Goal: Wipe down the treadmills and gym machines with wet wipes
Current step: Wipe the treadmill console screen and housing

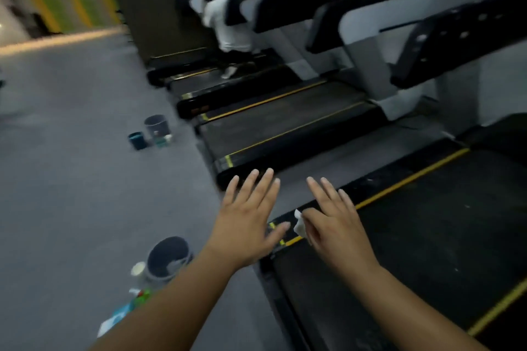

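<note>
Beside treadmill point(413, 236), grey bin point(159, 273) with white scrap point(174, 264)

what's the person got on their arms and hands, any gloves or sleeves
Nothing worn shows. The left hand and right hand are ungloved, with no ring, watch or band at the wrists. The left arm and right arm are bare to the frame edge, with no sleeve in view.

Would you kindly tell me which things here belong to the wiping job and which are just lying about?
Job: white wet wipe in right hand; nearest black yellow-striped treadmill.
Lying about: near dark grey bucket; far grey bin; small teal tub.
</note>
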A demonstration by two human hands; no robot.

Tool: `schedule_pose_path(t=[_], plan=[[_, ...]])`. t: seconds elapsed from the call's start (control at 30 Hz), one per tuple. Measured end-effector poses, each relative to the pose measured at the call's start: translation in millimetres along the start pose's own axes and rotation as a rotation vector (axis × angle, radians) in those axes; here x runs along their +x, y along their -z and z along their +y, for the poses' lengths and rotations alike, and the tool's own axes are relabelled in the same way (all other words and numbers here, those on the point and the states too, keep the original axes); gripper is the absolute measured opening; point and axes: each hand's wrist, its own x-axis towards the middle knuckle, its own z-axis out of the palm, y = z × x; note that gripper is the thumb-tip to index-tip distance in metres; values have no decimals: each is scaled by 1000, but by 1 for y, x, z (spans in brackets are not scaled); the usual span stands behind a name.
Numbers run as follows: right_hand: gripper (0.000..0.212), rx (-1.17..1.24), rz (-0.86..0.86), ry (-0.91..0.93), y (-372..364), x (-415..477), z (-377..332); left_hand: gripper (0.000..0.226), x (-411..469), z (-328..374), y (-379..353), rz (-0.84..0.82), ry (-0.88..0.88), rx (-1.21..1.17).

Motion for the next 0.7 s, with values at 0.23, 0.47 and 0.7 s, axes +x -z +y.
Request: schedule_pose_path(t=[0.23, 0.47, 0.7], plan=[[3, -194, 52, -333, 57, -5, 117, 79, 159, 89, -32, -20, -359, -93], [5, -365, 126, -577, 111, -21, 196, 79, 276, 191, -39, 14, -676, -168], [9, -522, 110, -776, 104, -35, 305, 83, 389, 270, -119, -12, -799, -284]])
